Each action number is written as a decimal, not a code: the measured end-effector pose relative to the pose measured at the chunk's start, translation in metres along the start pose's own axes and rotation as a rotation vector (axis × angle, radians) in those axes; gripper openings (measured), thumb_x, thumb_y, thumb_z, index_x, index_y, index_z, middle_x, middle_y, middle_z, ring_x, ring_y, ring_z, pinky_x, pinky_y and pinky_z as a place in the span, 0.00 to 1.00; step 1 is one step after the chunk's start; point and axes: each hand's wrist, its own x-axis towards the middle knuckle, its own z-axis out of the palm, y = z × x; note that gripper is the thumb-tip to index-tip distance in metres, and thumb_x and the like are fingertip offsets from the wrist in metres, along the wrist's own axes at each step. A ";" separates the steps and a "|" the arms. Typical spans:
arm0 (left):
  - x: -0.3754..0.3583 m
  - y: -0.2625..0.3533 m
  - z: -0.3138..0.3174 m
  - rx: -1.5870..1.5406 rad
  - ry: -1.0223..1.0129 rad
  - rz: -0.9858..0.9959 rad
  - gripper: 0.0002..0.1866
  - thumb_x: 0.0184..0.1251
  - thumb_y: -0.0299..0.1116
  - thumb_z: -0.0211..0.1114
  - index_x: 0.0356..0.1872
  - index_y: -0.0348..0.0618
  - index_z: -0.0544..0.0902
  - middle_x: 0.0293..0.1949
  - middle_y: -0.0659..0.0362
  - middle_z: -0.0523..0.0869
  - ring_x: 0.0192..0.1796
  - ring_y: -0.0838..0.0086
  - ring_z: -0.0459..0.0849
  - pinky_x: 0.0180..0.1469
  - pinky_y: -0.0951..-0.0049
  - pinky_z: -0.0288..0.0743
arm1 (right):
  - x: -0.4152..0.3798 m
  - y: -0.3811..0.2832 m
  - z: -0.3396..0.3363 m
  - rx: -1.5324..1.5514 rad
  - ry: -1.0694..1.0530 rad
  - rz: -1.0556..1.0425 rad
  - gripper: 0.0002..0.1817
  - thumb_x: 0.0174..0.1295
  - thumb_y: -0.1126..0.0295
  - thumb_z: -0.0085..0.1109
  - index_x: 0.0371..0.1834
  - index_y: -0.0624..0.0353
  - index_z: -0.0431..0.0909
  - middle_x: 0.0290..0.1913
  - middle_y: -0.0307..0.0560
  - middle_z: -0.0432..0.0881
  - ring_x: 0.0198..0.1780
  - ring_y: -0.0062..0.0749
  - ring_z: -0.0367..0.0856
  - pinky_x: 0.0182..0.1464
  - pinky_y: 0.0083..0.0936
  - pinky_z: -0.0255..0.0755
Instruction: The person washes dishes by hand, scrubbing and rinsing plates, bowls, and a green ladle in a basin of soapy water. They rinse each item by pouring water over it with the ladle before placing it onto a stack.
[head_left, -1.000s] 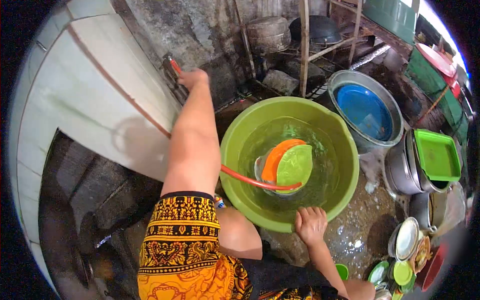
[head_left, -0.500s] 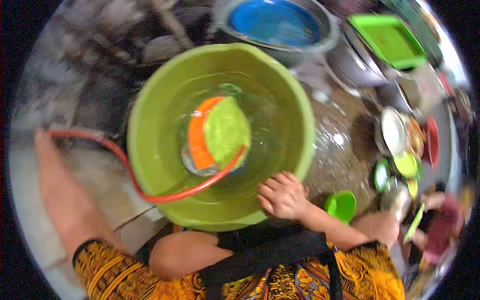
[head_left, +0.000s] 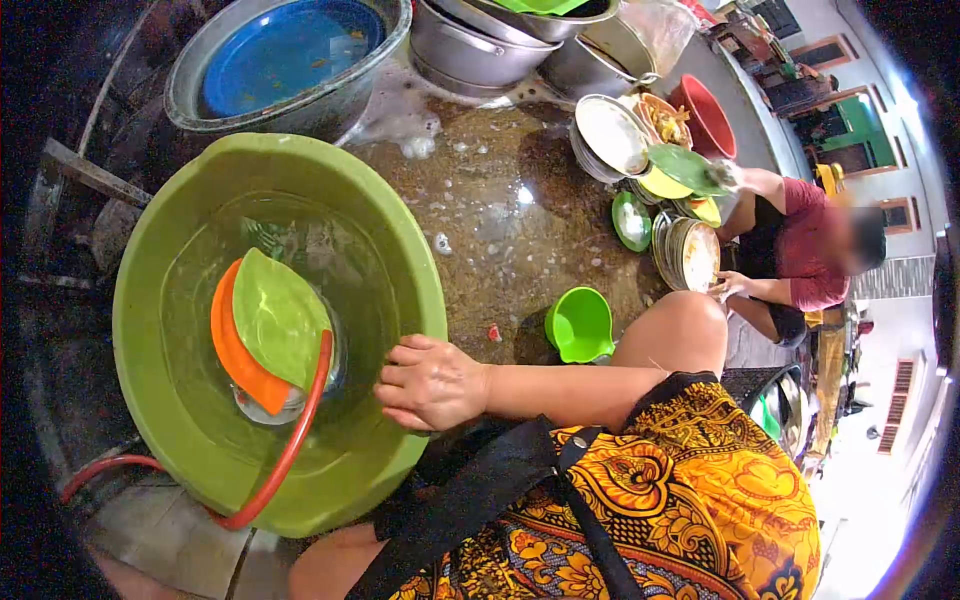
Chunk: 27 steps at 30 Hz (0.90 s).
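Note:
A large green basin [head_left: 420,265] of clear water stands in front of me. My right hand [head_left: 432,385] is closed over its near right rim, fingers curled inward. In the water, a green leaf-shaped plate [head_left: 275,310] overlaps an orange plate [head_left: 238,355], with something clear or whitish beneath them. A red hose [head_left: 290,450] hangs over the near rim, its end by the green plate. My left hand is out of view. Right of my right hand, a lime-green dipper or small tub [head_left: 582,325] sits on the wet floor.
A grey tub [head_left: 185,95] holding blue stands behind the basin, beside metal pots [head_left: 470,50]. A co-worker [head_left: 815,235] in a dark red top holds a green plate [head_left: 690,168] near stacked dishes [head_left: 610,135] and a red bowl [head_left: 705,115]. Suds spot the wet floor [head_left: 500,240].
My view has swung right, so the basin appears further left and the co-worker shows more fully. My left forearm has largely dropped from view. My right hand stays at the rim.

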 end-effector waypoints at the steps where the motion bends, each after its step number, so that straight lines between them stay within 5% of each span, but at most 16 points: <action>1: 0.000 -0.002 -0.002 0.005 0.011 0.000 0.28 0.62 0.38 0.57 0.60 0.35 0.61 0.58 0.41 0.67 0.58 0.53 0.69 0.59 0.57 0.64 | 0.000 0.000 0.000 -0.001 0.000 -0.001 0.10 0.54 0.58 0.55 0.26 0.52 0.71 0.26 0.39 0.70 0.34 0.34 0.71 0.41 0.31 0.64; 18: -0.031 0.021 -0.020 0.126 0.078 0.151 0.24 0.62 0.38 0.58 0.56 0.35 0.68 0.54 0.41 0.71 0.55 0.52 0.71 0.56 0.56 0.64 | 0.001 -0.005 -0.008 -0.048 -0.043 0.027 0.10 0.53 0.58 0.54 0.24 0.51 0.72 0.26 0.39 0.74 0.35 0.34 0.73 0.42 0.32 0.66; 24: -0.088 0.103 -0.026 0.007 0.277 0.587 0.23 0.61 0.38 0.59 0.54 0.34 0.70 0.53 0.41 0.73 0.54 0.52 0.71 0.56 0.55 0.64 | -0.008 -0.001 -0.024 0.016 -0.166 0.003 0.12 0.54 0.57 0.55 0.29 0.54 0.73 0.33 0.43 0.75 0.40 0.38 0.74 0.45 0.36 0.67; 27: -0.177 0.162 -0.025 -0.153 0.132 0.858 0.22 0.61 0.37 0.59 0.53 0.34 0.71 0.52 0.41 0.73 0.53 0.51 0.72 0.55 0.55 0.64 | -0.021 0.017 -0.042 0.336 -0.027 -0.278 0.18 0.51 0.64 0.60 0.45 0.57 0.73 0.51 0.50 0.72 0.52 0.47 0.71 0.55 0.41 0.66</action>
